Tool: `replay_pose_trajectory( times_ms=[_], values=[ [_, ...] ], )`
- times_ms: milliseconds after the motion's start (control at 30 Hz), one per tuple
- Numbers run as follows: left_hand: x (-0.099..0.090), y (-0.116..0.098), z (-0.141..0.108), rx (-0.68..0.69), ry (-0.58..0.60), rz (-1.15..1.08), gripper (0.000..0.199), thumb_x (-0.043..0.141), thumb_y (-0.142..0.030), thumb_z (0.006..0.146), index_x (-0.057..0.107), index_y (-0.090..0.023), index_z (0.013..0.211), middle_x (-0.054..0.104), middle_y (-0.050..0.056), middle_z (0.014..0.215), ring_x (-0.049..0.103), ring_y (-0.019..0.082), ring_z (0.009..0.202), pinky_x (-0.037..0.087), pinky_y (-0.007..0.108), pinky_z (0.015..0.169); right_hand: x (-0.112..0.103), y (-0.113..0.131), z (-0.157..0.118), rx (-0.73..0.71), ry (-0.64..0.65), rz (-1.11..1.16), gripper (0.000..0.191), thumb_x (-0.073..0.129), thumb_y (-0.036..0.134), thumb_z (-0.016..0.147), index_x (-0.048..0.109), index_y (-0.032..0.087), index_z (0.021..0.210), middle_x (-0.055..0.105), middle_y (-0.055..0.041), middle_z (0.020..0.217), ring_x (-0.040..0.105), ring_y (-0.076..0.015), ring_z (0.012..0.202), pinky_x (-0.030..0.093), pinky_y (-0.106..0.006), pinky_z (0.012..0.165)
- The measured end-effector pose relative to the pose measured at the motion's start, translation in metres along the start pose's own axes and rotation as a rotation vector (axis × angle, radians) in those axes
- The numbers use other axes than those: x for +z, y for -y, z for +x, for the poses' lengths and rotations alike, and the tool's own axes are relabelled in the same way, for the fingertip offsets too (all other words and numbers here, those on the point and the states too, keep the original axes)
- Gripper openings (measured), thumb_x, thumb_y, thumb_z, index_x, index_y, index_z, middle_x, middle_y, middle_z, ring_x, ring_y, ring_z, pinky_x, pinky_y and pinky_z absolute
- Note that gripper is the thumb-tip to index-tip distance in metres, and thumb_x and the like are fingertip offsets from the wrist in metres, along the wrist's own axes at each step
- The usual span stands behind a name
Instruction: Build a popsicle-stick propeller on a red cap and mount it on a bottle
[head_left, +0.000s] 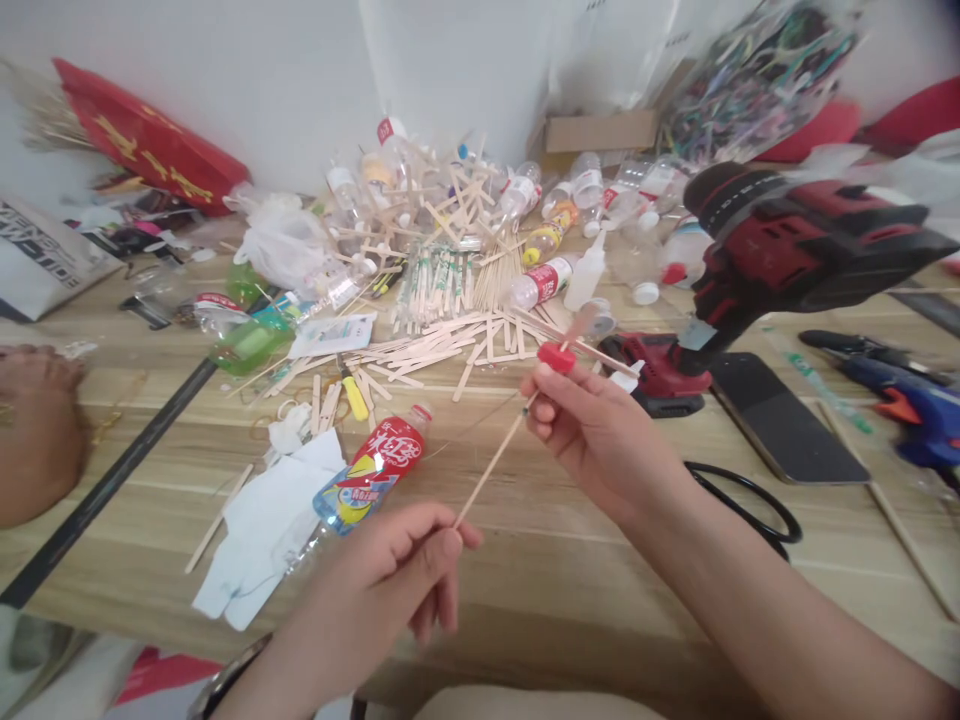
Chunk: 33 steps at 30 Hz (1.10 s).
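A thin wooden skewer [491, 468] slants between my two hands over the table. My left hand [409, 570] pinches its lower end between thumb and fingers. At the upper end, my right hand [574, 410] grips a red bottle cap [556, 358] through which the stick seems to pass. Something pale and blurred sticks out beyond the cap. Left of the skewer lies a plastic bottle [375, 465] with a red, yellow and blue label, resting partly on white paper [262, 530].
A red and black cordless drill [795, 250] stands at right, beside a phone [787, 415], a black cable loop [750, 510] and a blue glue gun [900, 400]. Craft sticks [427, 350] and bottles pile up at the back. Another person's hand [37, 430] rests at far left.
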<state>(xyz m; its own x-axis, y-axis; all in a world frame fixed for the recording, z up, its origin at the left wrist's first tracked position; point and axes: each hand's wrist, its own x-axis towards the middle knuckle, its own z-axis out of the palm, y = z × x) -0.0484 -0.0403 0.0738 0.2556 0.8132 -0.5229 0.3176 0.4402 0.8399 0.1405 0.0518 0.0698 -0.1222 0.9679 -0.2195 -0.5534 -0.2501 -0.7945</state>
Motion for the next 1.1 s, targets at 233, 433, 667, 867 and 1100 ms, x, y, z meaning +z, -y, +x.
replay_pose_trajectory(
  times_ms=[233, 433, 667, 867, 1100],
  values=[
    [-0.046, -0.01, 0.022, 0.289, -0.594, 0.837, 0.041, 0.055, -0.045, 0.086, 0.062, -0.018, 0.115, 0.065, 0.015, 0.119, 0.055, 0.035, 0.114, 0.039, 0.043, 0.096, 0.005, 0.004, 0.037, -0.183, -0.047, -0.037, 0.024, 0.083, 0.026, 0.067, 0.06, 0.018, 0.067, 0.06, 0.0053, 0.062, 0.047, -0.0038, 0.048, 0.042, -0.016, 0.045],
    [-0.056, 0.001, 0.026, 0.078, -0.343, 0.819, 0.057, 0.059, -0.037, 0.081, 0.046, -0.024, 0.135, 0.068, 0.01, 0.116, 0.065, 0.031, 0.101, 0.046, 0.035, 0.082, 0.007, 0.01, 0.068, -0.204, -0.077, 0.011, 0.028, 0.081, 0.024, 0.072, 0.054, 0.019, 0.064, 0.056, 0.0069, 0.058, 0.042, -0.0028, 0.044, 0.038, -0.016, 0.043],
    [-0.067, 0.019, -0.019, 0.026, -0.176, 0.375, 0.063, 0.074, -0.039, 0.073, 0.054, -0.027, 0.132, 0.068, 0.004, 0.118, 0.064, 0.027, 0.101, 0.049, 0.029, 0.083, 0.013, 0.013, 0.095, -0.184, -0.07, 0.057, 0.026, 0.075, 0.028, 0.079, 0.052, 0.021, 0.069, 0.052, 0.0093, 0.055, 0.039, -0.0027, 0.039, 0.034, -0.018, 0.041],
    [-0.068, 0.04, -0.039, 0.036, 0.07, 0.065, 0.068, 0.073, -0.036, 0.077, 0.049, -0.029, 0.14, 0.047, 0.006, 0.148, 0.044, 0.031, 0.133, 0.042, 0.035, 0.101, 0.027, 0.011, 0.102, -0.165, -0.093, 0.041, 0.029, 0.068, 0.025, 0.086, 0.05, 0.021, 0.065, 0.051, 0.0098, 0.051, 0.036, -0.002, 0.038, 0.031, -0.017, 0.039],
    [-0.063, 0.051, -0.041, -0.005, 0.111, -0.116, 0.077, 0.074, -0.054, 0.073, 0.05, -0.026, 0.14, 0.055, 0.01, 0.139, 0.055, 0.031, 0.121, 0.044, 0.035, 0.097, 0.043, 0.017, 0.083, -0.203, -0.004, -0.092, 0.03, 0.048, 0.03, 0.089, 0.048, 0.016, 0.062, 0.049, 0.0139, 0.045, 0.038, 0.0046, 0.04, 0.025, -0.022, 0.046]
  ],
)
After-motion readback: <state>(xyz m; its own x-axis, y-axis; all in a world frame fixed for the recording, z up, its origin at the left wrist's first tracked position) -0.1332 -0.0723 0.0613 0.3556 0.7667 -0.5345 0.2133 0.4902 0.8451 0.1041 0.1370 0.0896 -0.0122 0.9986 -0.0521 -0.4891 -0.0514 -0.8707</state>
